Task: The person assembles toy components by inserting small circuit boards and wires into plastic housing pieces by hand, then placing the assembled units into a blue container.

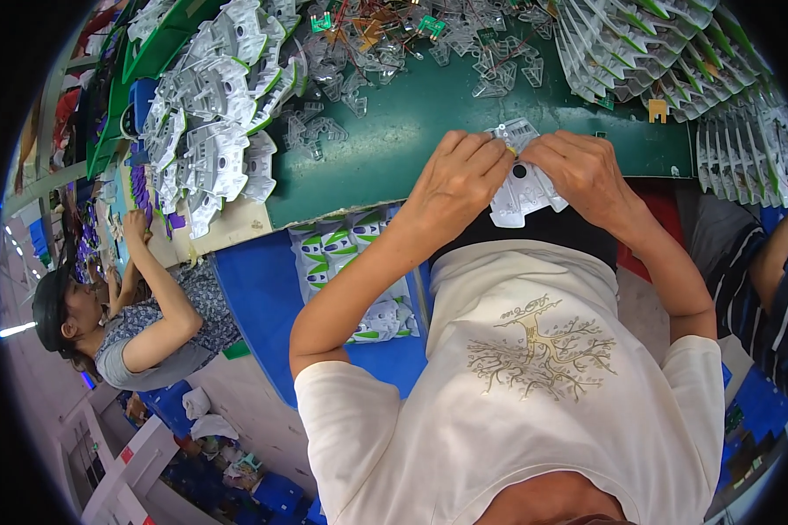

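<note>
A white plastic shell (524, 194) with a dark round hole lies at the front edge of the green table, partly overhanging it towards my body. My left hand (466, 171) is closed in a pinch at the shell's upper left part, with a small yellowish bit showing at its fingertips. Opposite it, my right hand (582, 175) is pinched against the upper right side. The fingers of both hands almost meet over the shell and hide whatever small piece may be between them.
White-and-green shells (214, 131) are piled at the left, and more stand in stacked rows (630, 52) at the right. Clear plastic pieces (495, 74) and small green boards (431, 27) lie at the back. A blue surface (263, 297) holds bagged parts (381, 319). Another person (162, 337) works at left.
</note>
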{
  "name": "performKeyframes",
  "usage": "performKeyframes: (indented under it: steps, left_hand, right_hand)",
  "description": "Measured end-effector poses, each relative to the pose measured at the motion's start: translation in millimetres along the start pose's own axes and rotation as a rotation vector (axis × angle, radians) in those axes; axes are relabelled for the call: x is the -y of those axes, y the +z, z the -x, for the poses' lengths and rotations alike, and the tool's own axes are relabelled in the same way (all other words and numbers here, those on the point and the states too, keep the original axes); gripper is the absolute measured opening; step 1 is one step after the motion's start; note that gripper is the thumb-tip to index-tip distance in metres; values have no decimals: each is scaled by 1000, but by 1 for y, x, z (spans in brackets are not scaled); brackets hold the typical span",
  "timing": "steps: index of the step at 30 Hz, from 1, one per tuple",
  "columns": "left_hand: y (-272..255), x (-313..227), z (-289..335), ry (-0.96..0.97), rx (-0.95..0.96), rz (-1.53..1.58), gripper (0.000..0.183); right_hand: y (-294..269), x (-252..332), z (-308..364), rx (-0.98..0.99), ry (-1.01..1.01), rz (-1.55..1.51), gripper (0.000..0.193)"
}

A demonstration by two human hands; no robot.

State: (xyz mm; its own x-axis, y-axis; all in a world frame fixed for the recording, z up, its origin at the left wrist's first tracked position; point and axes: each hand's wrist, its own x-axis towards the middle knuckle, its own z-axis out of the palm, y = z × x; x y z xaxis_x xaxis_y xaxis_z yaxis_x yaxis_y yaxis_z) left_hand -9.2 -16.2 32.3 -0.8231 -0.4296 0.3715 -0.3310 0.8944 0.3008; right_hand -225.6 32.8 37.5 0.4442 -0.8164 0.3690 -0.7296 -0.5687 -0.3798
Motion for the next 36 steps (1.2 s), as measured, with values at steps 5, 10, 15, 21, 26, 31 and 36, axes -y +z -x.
performKeyframes:
  steps: [5, 10, 15, 21, 26, 31, 36]
  left_hand:
    - [14, -3, 1, -76, -102, 41, 23]
    - [29, -6, 4, -137, -245, 144, 21]
    - [39, -11, 8, -329, -415, 428, 46]
    - [27, -2, -2, -191, -122, 447, 66]
    - [20, -1, -5, -194, -43, 438, 64]
    - [19, -5, -3, -223, -28, 426, 65]
    - [23, -9, -3, -238, -96, 426, 67]
  right_hand:
    - [-1, 0, -2, -6, 121, -115, 14]
    - [-11, 1, 3, 23, 396, -169, 22]
    - [-22, 11, 12, 47, 305, -170, 35]
    - [-26, 14, 11, 77, 305, -158, 37]
    - [-43, 24, 7, -69, 345, -366, 13]
    - [-44, 38, 18, -21, 383, -509, 17]
    - [-8, 45, 37, -172, 173, -128, 24]
